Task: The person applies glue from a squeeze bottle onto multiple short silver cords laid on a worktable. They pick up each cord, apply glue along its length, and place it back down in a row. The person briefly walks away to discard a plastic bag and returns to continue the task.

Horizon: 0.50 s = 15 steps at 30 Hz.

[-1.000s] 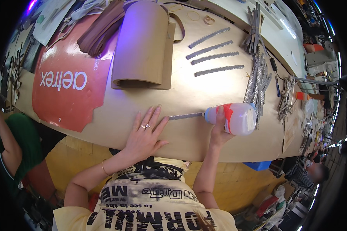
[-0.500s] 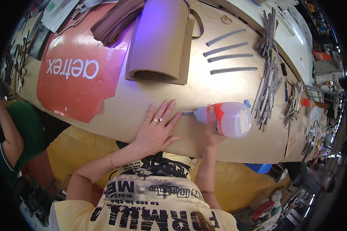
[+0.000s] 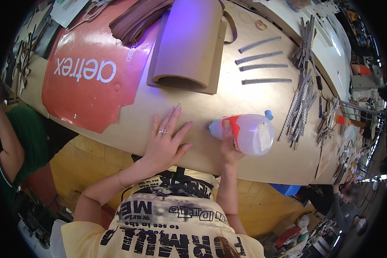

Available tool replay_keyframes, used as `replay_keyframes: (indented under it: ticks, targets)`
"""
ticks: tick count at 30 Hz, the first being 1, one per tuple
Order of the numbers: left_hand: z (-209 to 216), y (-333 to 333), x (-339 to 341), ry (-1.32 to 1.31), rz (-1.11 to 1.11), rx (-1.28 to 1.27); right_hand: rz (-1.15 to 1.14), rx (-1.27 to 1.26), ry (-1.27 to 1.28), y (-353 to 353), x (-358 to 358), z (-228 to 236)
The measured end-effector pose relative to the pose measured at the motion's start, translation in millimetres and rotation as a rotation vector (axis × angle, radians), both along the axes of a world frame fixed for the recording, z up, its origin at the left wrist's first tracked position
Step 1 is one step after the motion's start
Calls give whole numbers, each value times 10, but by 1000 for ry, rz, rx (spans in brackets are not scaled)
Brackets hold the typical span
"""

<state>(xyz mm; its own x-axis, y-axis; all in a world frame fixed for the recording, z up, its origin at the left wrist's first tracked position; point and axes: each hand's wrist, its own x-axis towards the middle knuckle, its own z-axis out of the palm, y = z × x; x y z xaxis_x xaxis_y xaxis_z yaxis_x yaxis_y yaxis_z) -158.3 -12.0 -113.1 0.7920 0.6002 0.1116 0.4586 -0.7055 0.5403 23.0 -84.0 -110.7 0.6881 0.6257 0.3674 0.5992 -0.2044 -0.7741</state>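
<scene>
My left hand [image 3: 167, 139] is open over the tan tabletop, fingers spread, with rings on them. My right hand [image 3: 230, 148] grips a translucent squeeze bottle [image 3: 254, 134] with a red patch and a pale label. The bottle lies tilted on its side, its blue nozzle end toward my left hand and a small gap between them. A short grey strip cannot be made out at the nozzle now; the bottle may hide it. Beyond the bottle, several grey braided strips [image 3: 262, 67] lie spaced in a row.
A curved tan form [image 3: 182, 51] stands on a flat board at the back, beside stacked brown strips [image 3: 137, 21]. A red sheet [image 3: 88, 90] covers the left side. Bundled braided strips [image 3: 303, 103] lie at right. Another person's arm [image 3: 8, 142] is at far left.
The bottle in my right hand has moved left, and my left hand has shifted left too. The grey strip between them has gone out of sight. The whole view has shifted slightly.
</scene>
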Motion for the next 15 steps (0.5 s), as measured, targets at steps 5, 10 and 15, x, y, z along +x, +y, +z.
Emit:
replay_keyframes:
  ticks: [5, 10, 15]
  targets:
    - [8, 48, 57, -59, 41, -7, -6, 127, 194, 84, -129, 128]
    - [20, 54, 259, -126, 1, -31, -223, 640, 626, 0, 100, 302]
    - [3, 35, 514, -161, -39, -36, -443, 778, 672, -257, 636, 410]
